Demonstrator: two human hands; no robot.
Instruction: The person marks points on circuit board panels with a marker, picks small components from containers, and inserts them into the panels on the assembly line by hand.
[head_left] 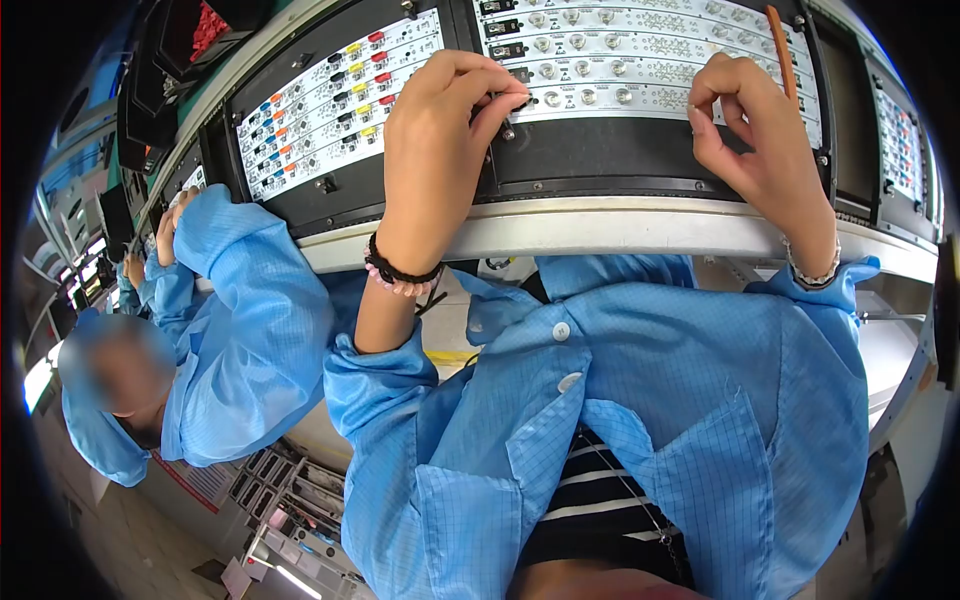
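My left hand [440,130] is over the left end of the white circuit boards [650,75] in a black fixture [610,155]. Its thumb and fingertips are pinched together at the lowest board's dark end part; anything between them is too small to make out. My right hand [755,125] hovers over the right part of the same boards, thumb and index finger curled toward each other with a gap between the tips, and nothing shows in it. Behind it, an orange-brown strip [782,50] lies across the boards' right end.
To the left, another board panel [320,110] carries red, yellow, black, blue and orange parts. A metal rail [600,228] runs along the front edge. A co-worker in blue [250,320] is at the left. Dark bins [150,90] stand at the upper left.
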